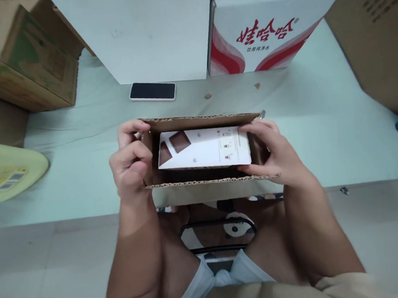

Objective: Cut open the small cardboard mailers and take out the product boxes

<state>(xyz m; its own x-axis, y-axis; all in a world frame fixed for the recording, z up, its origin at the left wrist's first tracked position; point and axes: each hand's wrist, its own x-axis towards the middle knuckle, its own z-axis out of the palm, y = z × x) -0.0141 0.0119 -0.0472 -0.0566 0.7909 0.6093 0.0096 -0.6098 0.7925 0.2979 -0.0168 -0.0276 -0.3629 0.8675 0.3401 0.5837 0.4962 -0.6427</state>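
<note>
An open-topped brown cardboard box [205, 182] sits at the table's near edge, between my two hands. Inside it lies a white printed box [204, 149] with brown squares and small diagrams on its top face. My left hand [130, 156] is closed on the left wall of the cardboard box, fingertips curled over the rim. Reaching in over the right wall, my right hand [275, 150] grips the right end of the white box, fingers at its far edge and thumb at its near edge. The white box's lower part is hidden inside the cardboard.
A phone [153, 91] and cardboard scraps [208, 96] lie on the table [321, 125]. Behind stand a plain white box [162, 37] and a red-and-white water carton [262, 34]. Brown cartons [41, 65] and a yellow-green bottle [11, 170] are at left, another carton [372, 39] at right.
</note>
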